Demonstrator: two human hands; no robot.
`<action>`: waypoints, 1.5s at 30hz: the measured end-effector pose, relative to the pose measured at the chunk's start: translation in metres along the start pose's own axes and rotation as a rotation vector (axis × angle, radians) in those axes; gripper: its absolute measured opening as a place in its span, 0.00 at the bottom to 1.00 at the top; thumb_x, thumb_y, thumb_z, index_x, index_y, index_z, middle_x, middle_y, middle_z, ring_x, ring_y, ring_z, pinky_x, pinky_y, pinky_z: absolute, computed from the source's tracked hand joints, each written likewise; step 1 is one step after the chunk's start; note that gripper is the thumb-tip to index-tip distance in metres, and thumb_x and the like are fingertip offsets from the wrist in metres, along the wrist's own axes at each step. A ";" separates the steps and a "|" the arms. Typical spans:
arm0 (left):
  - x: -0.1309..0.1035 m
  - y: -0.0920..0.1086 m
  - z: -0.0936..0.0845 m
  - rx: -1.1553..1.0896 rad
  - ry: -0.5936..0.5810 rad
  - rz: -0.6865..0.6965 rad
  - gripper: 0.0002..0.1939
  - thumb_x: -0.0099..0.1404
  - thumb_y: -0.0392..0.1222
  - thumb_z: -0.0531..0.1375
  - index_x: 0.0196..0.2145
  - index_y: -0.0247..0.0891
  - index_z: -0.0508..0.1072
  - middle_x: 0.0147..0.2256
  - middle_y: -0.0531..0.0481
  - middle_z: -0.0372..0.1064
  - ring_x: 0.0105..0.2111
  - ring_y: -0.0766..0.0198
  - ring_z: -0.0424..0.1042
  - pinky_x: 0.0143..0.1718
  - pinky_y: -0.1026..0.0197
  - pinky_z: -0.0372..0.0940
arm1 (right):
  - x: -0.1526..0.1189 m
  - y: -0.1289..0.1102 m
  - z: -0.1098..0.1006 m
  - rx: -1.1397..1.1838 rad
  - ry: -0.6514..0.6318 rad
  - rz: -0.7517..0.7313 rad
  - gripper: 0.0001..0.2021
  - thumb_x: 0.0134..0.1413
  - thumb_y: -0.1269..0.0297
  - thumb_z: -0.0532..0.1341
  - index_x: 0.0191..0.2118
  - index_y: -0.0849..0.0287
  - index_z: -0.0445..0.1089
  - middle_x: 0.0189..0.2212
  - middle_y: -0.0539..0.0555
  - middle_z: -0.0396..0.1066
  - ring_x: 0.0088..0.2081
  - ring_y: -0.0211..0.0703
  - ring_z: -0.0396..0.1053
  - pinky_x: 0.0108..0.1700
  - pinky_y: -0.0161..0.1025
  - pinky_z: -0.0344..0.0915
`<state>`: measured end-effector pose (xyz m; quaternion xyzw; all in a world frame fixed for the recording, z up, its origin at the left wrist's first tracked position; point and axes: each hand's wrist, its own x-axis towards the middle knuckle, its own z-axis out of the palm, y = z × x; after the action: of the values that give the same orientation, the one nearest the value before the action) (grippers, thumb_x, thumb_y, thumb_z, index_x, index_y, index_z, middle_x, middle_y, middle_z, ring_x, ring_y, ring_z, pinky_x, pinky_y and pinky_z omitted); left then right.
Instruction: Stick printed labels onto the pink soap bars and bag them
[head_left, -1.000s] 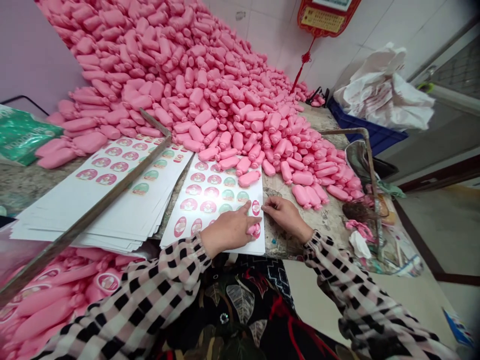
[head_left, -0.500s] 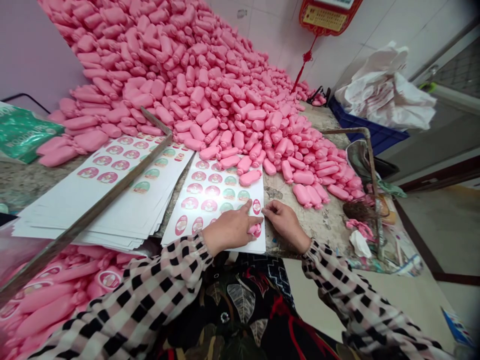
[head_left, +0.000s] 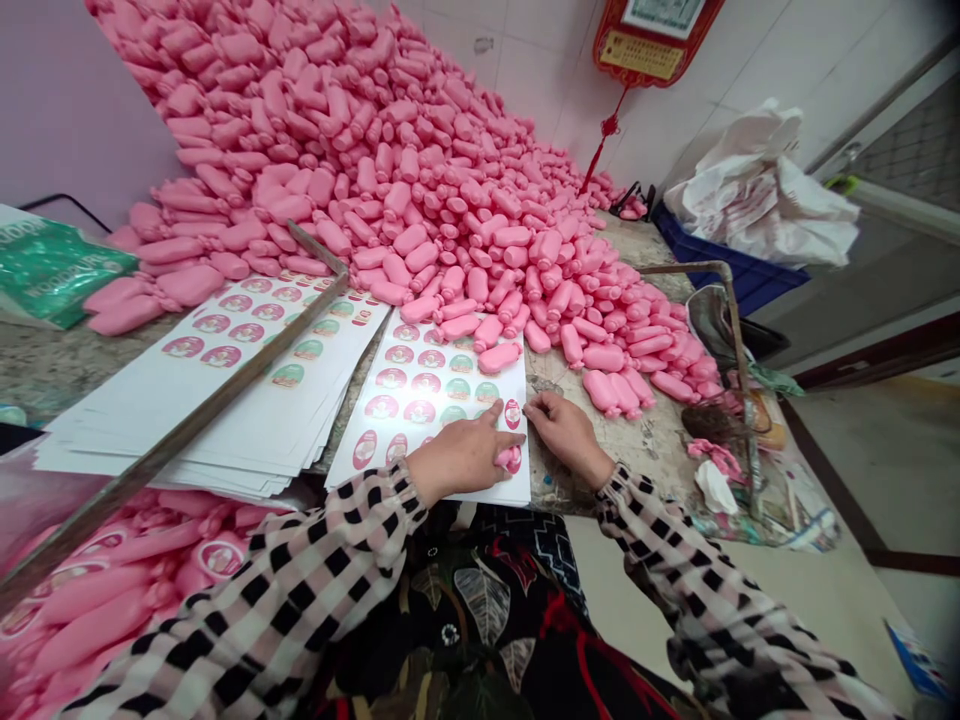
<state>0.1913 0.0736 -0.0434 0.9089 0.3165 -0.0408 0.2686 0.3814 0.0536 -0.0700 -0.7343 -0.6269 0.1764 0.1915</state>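
A white sheet of stickers (head_left: 401, 420) with pink and green labels lies on the worktable before me. My left hand (head_left: 466, 455) rests over its lower right part, index finger stretched out beside an oval pink sticker (head_left: 512, 413). Under its curled fingers shows one end of a pink bottle (head_left: 508, 458); the rest is hidden by the hand. At the sheet's right edge, level with that oval sticker, my right hand (head_left: 566, 432) pinches with thumb and forefinger. Another pink bottle (head_left: 499, 357) lies across the sheet's upper right corner.
A large heap of pink bottles (head_left: 360, 180) covers the back of the worktable (head_left: 559, 385). To the left lies a stack of sticker sheets (head_left: 202, 410), crossed by a metal bar (head_left: 225, 395). Labelled pink bottles (head_left: 112, 600) fill a bag below. A blue crate (head_left: 720, 255) stands right.
The camera view has tilted up slightly. Both hands keep nearly the same place and grip at the sheet.
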 end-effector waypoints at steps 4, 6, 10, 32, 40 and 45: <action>0.004 0.000 -0.003 0.001 -0.030 -0.019 0.28 0.59 0.52 0.56 0.58 0.53 0.61 0.66 0.42 0.34 0.46 0.47 0.69 0.47 0.49 0.61 | 0.002 -0.004 -0.008 -0.081 -0.028 -0.041 0.12 0.55 0.54 0.54 0.28 0.55 0.67 0.28 0.49 0.71 0.29 0.40 0.64 0.28 0.36 0.50; 0.005 0.001 -0.005 0.003 -0.049 -0.032 0.28 0.58 0.52 0.57 0.57 0.53 0.62 0.66 0.41 0.33 0.46 0.46 0.70 0.47 0.49 0.61 | 0.003 -0.006 -0.009 -0.096 -0.023 -0.028 0.13 0.53 0.52 0.56 0.28 0.55 0.67 0.27 0.49 0.71 0.28 0.40 0.64 0.27 0.36 0.49; 0.006 0.004 -0.008 0.008 -0.060 -0.032 0.27 0.58 0.52 0.56 0.57 0.54 0.62 0.66 0.41 0.33 0.45 0.47 0.70 0.47 0.49 0.61 | 0.000 -0.011 -0.007 -0.120 0.007 0.019 0.12 0.51 0.52 0.58 0.27 0.55 0.67 0.26 0.48 0.70 0.27 0.39 0.63 0.26 0.36 0.47; -0.017 0.007 0.013 -1.713 0.408 -0.167 0.25 0.60 0.65 0.50 0.40 0.40 0.66 0.24 0.53 0.62 0.20 0.67 0.64 0.23 0.62 0.63 | -0.033 -0.049 -0.025 0.747 0.195 0.007 0.13 0.44 0.55 0.65 0.25 0.58 0.65 0.22 0.47 0.64 0.25 0.35 0.60 0.29 0.35 0.59; -0.012 0.008 0.014 -2.156 0.374 -0.225 0.26 0.59 0.64 0.52 0.35 0.36 0.67 0.24 0.52 0.64 0.21 0.67 0.65 0.22 0.62 0.65 | -0.046 -0.068 -0.006 0.752 0.041 -0.009 0.13 0.45 0.54 0.65 0.25 0.57 0.66 0.18 0.44 0.64 0.18 0.33 0.59 0.23 0.33 0.57; -0.012 0.008 0.018 -2.141 0.375 -0.155 0.30 0.58 0.66 0.50 0.38 0.34 0.70 0.24 0.52 0.63 0.19 0.69 0.63 0.21 0.64 0.63 | -0.047 -0.068 -0.003 0.777 0.007 0.004 0.12 0.45 0.55 0.65 0.25 0.57 0.65 0.17 0.44 0.66 0.17 0.33 0.61 0.22 0.32 0.57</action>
<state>0.1883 0.0526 -0.0525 0.1730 0.2801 0.3786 0.8650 0.3176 0.0160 -0.0324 -0.6089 -0.5115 0.3986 0.4569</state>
